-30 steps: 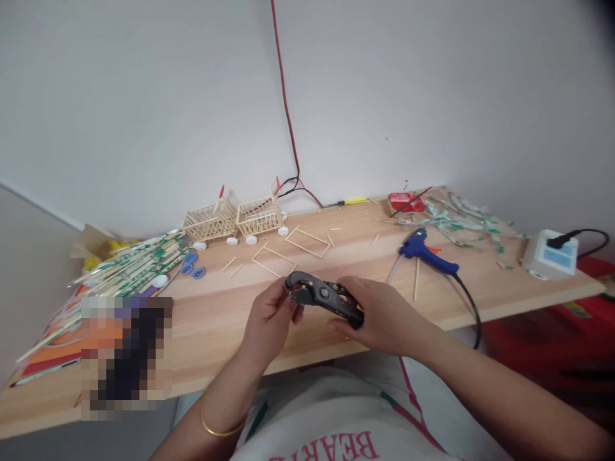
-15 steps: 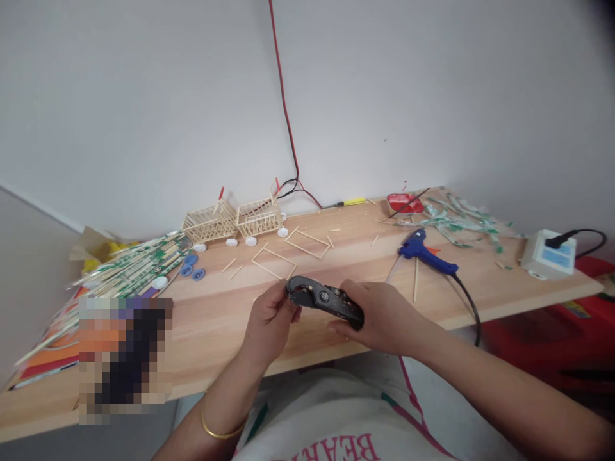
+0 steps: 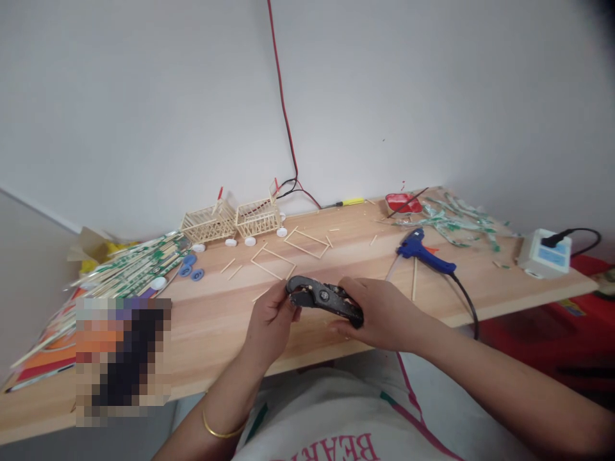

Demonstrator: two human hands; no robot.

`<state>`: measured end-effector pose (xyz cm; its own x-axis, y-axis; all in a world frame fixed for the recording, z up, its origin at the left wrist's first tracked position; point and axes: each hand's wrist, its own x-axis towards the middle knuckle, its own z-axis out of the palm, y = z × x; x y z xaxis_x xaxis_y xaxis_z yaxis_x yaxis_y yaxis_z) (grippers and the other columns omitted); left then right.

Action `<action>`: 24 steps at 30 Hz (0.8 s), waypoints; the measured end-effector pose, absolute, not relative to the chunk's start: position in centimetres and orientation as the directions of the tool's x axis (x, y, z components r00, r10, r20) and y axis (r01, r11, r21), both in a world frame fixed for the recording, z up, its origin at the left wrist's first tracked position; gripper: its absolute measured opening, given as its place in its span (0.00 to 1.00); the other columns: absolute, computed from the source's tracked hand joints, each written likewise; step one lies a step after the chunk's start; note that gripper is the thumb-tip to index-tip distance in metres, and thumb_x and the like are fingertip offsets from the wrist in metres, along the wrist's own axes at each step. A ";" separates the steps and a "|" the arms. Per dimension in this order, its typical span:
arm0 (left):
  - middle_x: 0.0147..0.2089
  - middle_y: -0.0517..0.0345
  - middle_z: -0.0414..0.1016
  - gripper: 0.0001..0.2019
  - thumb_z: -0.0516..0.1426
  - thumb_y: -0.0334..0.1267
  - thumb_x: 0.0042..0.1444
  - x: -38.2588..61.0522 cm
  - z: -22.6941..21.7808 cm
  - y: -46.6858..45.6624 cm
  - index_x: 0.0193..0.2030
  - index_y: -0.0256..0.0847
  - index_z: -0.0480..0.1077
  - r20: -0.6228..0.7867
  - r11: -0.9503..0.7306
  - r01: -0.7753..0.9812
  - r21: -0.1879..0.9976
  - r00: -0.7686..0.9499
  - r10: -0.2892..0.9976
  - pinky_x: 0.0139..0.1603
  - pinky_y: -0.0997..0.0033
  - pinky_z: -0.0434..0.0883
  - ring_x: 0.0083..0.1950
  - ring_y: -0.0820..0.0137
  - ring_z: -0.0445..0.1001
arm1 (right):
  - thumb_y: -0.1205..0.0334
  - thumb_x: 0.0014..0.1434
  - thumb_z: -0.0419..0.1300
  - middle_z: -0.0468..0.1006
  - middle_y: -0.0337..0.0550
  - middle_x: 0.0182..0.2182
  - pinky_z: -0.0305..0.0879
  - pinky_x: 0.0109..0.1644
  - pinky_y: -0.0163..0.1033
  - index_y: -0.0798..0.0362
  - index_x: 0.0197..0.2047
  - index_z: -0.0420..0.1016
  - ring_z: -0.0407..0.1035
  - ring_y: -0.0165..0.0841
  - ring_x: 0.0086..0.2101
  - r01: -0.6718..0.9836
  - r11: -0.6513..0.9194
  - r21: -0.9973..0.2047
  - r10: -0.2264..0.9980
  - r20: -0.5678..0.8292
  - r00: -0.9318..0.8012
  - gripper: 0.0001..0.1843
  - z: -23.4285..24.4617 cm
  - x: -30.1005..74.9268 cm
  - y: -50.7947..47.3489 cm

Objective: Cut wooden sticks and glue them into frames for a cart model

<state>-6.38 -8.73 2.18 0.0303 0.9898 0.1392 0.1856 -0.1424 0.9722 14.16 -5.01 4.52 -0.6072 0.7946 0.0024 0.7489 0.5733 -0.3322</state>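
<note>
Cutter [image 3: 324, 298] is what both hands are on. Head view, the only one here: it's a black plier-type tool held just above the near edge of the wooden surface [image 3: 216, 333], nose pointing left. The right hand [image 3: 384, 315] is wrapped tight round the handles, fingers fully curled. The left hand [image 3: 270, 320] is pinched onto the cutter's nose end, fingertips closed against the metal. I can't tell if anything tiny is caught in there. There's a gold bangle [image 3: 218, 430] on the left wrist.

Further back on the surface, 2 little stick carts [image 3: 207, 222] stand side by side near the wall, with white caps [image 3: 250, 241] lying by them. 2 open stick frames [image 3: 307, 242] lie flat just beyond the hands. To the left are blue caps [image 3: 191, 269] next to a pile of wrapped sticks [image 3: 129, 269]. A blue glue gun [image 3: 425, 251] lies right of the hands, its cord trailing off the front edge. A red tray [image 3: 404, 203] and green wrapper scraps [image 3: 456, 221] sit at the far right corner, with a white power box [image 3: 545, 254] past those. A red wire [image 3: 283, 109] runs down the wall.
</note>
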 end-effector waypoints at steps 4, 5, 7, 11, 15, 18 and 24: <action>0.22 0.63 0.60 0.09 0.50 0.39 0.58 -6.4 2.2 -8.7 0.34 0.38 0.69 0.153 -0.154 0.231 0.961 0.023 0.988 0.28 0.76 0.59 0.25 0.75 0.59 | 0.44 0.52 0.57 0.74 0.45 0.31 0.54 0.31 0.36 0.52 0.34 0.63 0.67 0.37 0.31 0.750 0.585 -0.309 0.791 0.013 -0.611 0.19 4.6 14.1 -4.9; 0.22 0.64 0.59 0.09 0.50 0.39 0.58 -6.4 2.2 -8.7 0.34 0.38 0.69 0.159 -0.159 0.243 0.957 0.022 0.987 0.28 0.76 0.59 0.25 0.75 0.59 | 0.45 0.52 0.57 0.74 0.45 0.31 0.55 0.31 0.36 0.52 0.34 0.64 0.68 0.37 0.32 0.748 0.587 -0.310 0.790 0.015 -0.613 0.19 4.6 14.0 -4.9; 0.22 0.63 0.59 0.10 0.50 0.39 0.59 -6.4 2.3 -8.6 0.35 0.38 0.69 0.177 -0.177 0.263 0.948 0.026 0.984 0.28 0.76 0.59 0.25 0.75 0.59 | 0.46 0.51 0.58 0.74 0.45 0.32 0.55 0.32 0.37 0.53 0.35 0.64 0.68 0.37 0.32 0.743 0.591 -0.316 0.786 0.019 -0.617 0.18 4.7 14.0 -4.8; 0.24 0.63 0.60 0.09 0.49 0.39 0.59 -6.5 2.1 -8.5 0.34 0.38 0.68 0.208 -0.211 0.282 0.936 0.039 0.977 0.29 0.76 0.59 0.26 0.75 0.59 | 0.46 0.52 0.57 0.74 0.46 0.31 0.55 0.32 0.36 0.53 0.37 0.65 0.68 0.37 0.32 0.741 0.591 -0.320 0.788 0.032 -0.615 0.18 4.7 14.0 -4.7; 0.24 0.63 0.60 0.09 0.50 0.39 0.59 -6.6 1.9 -8.4 0.32 0.39 0.67 0.231 -0.229 0.308 0.924 0.028 0.972 0.29 0.76 0.58 0.27 0.74 0.60 | 0.46 0.52 0.57 0.74 0.45 0.31 0.53 0.31 0.36 0.53 0.36 0.64 0.68 0.37 0.32 0.737 0.607 -0.298 0.783 0.064 -0.618 0.18 4.4 14.1 -4.7; 0.24 0.62 0.61 0.09 0.50 0.38 0.59 -6.6 1.8 -8.4 0.32 0.39 0.67 0.254 -0.249 0.316 0.915 0.027 0.967 0.30 0.75 0.58 0.27 0.74 0.60 | 0.46 0.53 0.56 0.74 0.45 0.30 0.52 0.30 0.36 0.53 0.35 0.64 0.68 0.37 0.31 0.731 0.627 -0.270 0.770 0.078 -0.633 0.18 4.3 14.1 -4.6; 0.25 0.61 0.62 0.09 0.50 0.40 0.59 -6.7 1.6 -8.2 0.32 0.39 0.67 0.273 -0.263 0.349 0.899 0.022 0.962 0.31 0.74 0.59 0.29 0.72 0.60 | 0.44 0.54 0.54 0.74 0.45 0.28 0.49 0.27 0.36 0.52 0.33 0.64 0.69 0.37 0.29 0.756 0.624 -0.197 0.775 0.033 -0.631 0.19 4.2 14.0 -4.3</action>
<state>-6.70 -8.18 1.55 0.0223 0.9618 0.2727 0.3490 -0.2631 0.8994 13.99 -4.28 4.17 -0.6311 0.7750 0.0325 0.7561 0.6240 -0.1975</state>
